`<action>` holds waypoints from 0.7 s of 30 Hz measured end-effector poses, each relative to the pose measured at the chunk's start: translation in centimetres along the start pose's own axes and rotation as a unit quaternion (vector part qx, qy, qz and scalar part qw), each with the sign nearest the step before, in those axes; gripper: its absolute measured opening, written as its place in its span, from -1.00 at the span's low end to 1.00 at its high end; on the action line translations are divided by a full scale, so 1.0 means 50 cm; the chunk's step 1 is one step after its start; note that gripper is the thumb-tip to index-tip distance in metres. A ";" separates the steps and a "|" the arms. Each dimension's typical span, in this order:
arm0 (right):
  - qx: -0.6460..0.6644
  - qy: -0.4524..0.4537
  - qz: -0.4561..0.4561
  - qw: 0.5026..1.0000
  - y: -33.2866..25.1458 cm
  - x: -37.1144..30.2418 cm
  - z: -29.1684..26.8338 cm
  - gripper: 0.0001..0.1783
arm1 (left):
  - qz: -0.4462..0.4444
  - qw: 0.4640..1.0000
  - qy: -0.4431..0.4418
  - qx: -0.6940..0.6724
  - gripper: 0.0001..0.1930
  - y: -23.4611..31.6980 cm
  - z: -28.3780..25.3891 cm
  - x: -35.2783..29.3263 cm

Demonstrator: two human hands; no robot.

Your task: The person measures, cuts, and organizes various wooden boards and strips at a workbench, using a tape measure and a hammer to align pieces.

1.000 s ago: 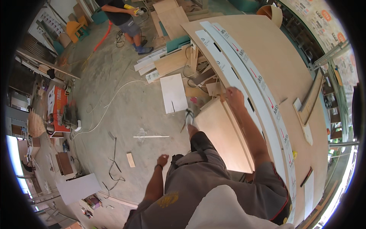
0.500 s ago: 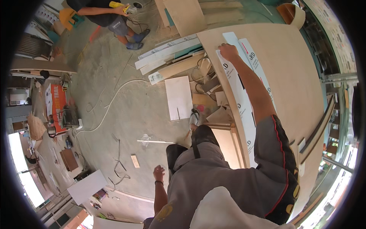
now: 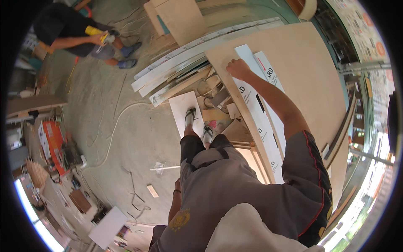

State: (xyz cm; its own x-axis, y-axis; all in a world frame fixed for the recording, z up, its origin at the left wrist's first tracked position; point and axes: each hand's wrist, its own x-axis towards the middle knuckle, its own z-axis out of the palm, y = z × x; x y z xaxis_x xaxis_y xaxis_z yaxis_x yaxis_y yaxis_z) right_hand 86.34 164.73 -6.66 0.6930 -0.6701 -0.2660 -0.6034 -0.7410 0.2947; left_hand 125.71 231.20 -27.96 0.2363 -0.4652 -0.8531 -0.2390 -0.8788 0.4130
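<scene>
My right hand (image 3: pixel 238 68) reaches forward with its fingers curled at the left edge of a long white strip with dark print (image 3: pixel 256 111). The strip lies along the left side of a pale wooden tabletop (image 3: pixel 304 54). A second white strip (image 3: pixel 268 71) lies to its right, with a narrow gap between them. Down beside my left hip hangs my left hand (image 3: pixel 177 185), mostly hidden by my shirt, so its fingers cannot be made out.
One of my feet stands on a white panel (image 3: pixel 178 111) on the floor. Long boards (image 3: pixel 168 71) lie left of the table. A co-worker (image 3: pixel 71 33) holds a yellow power tool (image 3: pixel 94 31) at the far left. A pale hose (image 3: pixel 110 138) snakes across the floor.
I have stepped forward, one foot now on the white panel. My left hand has drawn back against my side. My right hand remains at the white strip's edge.
</scene>
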 end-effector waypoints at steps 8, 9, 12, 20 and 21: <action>0.318 0.136 0.390 0.853 -0.101 -0.155 0.012 -0.84 | 0.222 0.955 0.150 0.129 -0.61 0.506 -0.265 0.262; 0.363 0.173 0.420 0.813 -0.112 -0.168 0.020 -0.82 | 0.291 0.937 0.138 0.136 -0.63 0.593 -0.278 0.271; 0.431 0.175 0.447 0.764 -0.136 -0.123 0.009 -0.79 | 0.498 0.841 0.092 0.191 -0.61 0.812 -0.267 0.302; 0.433 0.121 0.648 0.615 -0.174 -0.071 -0.057 -0.55 | 0.735 0.589 -0.095 0.323 -0.51 1.319 0.037 0.154; 0.438 0.090 0.651 0.614 -0.169 -0.050 -0.081 -0.52 | 0.740 0.574 -0.064 0.346 -0.49 1.336 0.057 0.162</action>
State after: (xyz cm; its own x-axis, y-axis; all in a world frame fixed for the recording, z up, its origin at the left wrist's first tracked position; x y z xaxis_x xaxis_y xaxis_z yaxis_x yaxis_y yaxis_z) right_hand 91.31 172.85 -4.77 -0.6157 -0.7625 -0.1988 -0.6183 0.6239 -0.4779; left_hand 108.99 169.03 -8.21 -0.7672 -0.5977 0.2329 -0.4166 0.7403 0.5276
